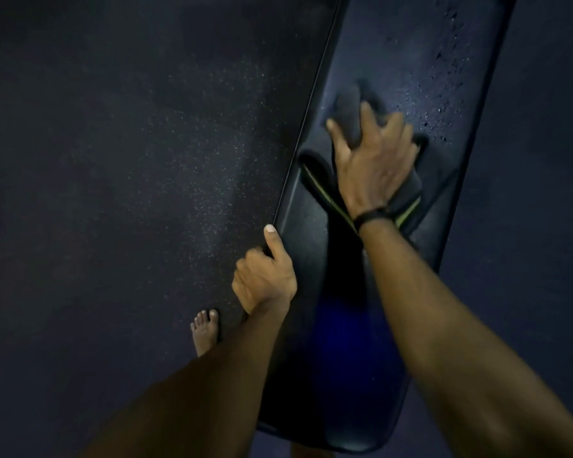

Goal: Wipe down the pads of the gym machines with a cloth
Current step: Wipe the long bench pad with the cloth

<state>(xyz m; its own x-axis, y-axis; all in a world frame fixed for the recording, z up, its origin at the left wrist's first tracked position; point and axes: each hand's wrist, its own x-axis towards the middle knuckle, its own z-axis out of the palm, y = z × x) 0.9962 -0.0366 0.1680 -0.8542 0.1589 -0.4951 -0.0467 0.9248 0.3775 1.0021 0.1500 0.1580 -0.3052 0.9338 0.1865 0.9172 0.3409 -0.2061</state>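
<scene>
The right hand [376, 160] is lying flat with fingers spread, pressing a dark cloth [321, 180] against the middle of the long black pad [424, 77]. The left hand [265, 276] is curling its grip around the pad's left edge, thumb lying along the top. Droplets [440, 104] are dotting the pad beyond the cloth. A bare foot [205, 330] is standing on the speckled floor [129, 160].

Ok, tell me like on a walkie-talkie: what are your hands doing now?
Right hand flat on dark cloth, pressing it on bench pad. Left hand grips pad's edge. Droplets ahead. Nothing in the way.
</scene>
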